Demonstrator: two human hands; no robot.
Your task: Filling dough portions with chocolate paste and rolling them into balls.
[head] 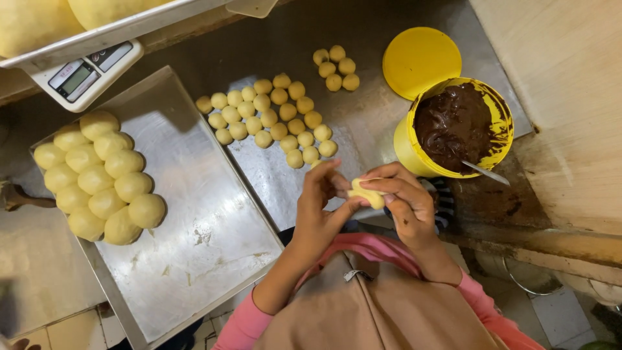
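Observation:
My left hand (319, 210) and my right hand (405, 199) meet over the counter's near edge. Both pinch a small piece of pale yellow dough (367, 193) between their fingertips. Just beyond them, several small dough balls (269, 115) lie in a cluster on the steel counter, and a smaller group (337, 67) lies farther back. To the right stands a yellow tub of dark chocolate filling (457, 124) with a metal utensil handle (486, 172) sticking out of it.
A steel baking tray (194, 214) at left holds several larger filled dough balls (100, 176) along its left end. The tub's yellow lid (420, 59) lies behind the tub. A white digital scale (87, 74) sits at the back left. A wooden board (570, 97) is at right.

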